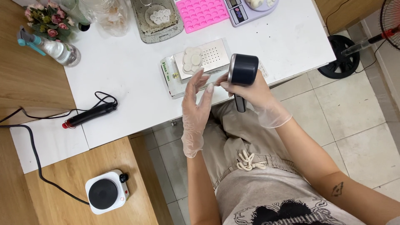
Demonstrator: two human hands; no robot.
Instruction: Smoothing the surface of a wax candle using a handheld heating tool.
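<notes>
The right hand (254, 89), in a thin clear glove, has its grip closed around a small dark pot (243, 70), held tipped on its side at the near edge of the white table (125, 79), with its dark handle (240, 103) pointing down toward the person's lap. The fingers wrap the pot's underside and the thumb side reaches toward its metal rim. The left hand (196, 104), also gloved, stands just beside the pot on its left with the grip open and nothing in it; fingers are straight and spread upward, and the fingertips (209, 88) come close to the right hand's fingertips, though contact cannot be told. Just behind both hands on the table lies a perforated metal tray (216, 54) carrying pale round moulded pieces (192, 60). Farther back sit a pink silicone mould (202, 14), a scale (246, 10) and a grey tray (156, 25). To the left lie a black corded tool (89, 115) and a spray bottle (52, 46); a small white hotplate (107, 191) sits on the lower wooden surface.
</notes>
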